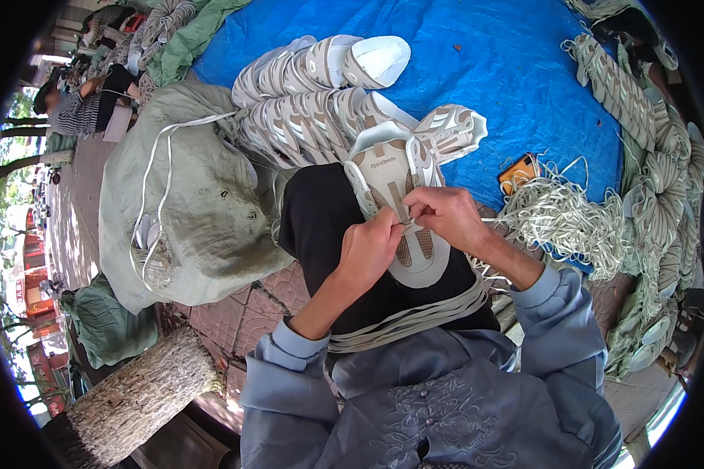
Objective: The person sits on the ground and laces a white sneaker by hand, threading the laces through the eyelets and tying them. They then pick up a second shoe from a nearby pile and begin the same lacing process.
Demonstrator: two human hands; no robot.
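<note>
A beige and brown shoe upper point(385, 168) with mesh panels lies on my black-trousered lap, its rounded toe toward me. Over its lacing area my left hand point(373, 244) and my right hand point(446, 216) meet, fingers closed in a pinch. Between the fingertips shows a short bit of pale shoelace point(406, 222), mostly hidden by the fingers. A bundle of loose pale laces point(414, 314) stretches across my lap, just below the toe. Beyond the shoe, another upper point(451, 131) of the same kind lies on its side.
Rows of nested uppers point(301, 125) lie on a blue tarp point(516, 55). At right are a tangled lace heap point(563, 223), an orange-backed phone point(519, 173) and stacked uppers point(665, 195). A grey-green sack point(203, 203) stands left, near a stone block point(145, 395). Another person point(86, 105) sits far left.
</note>
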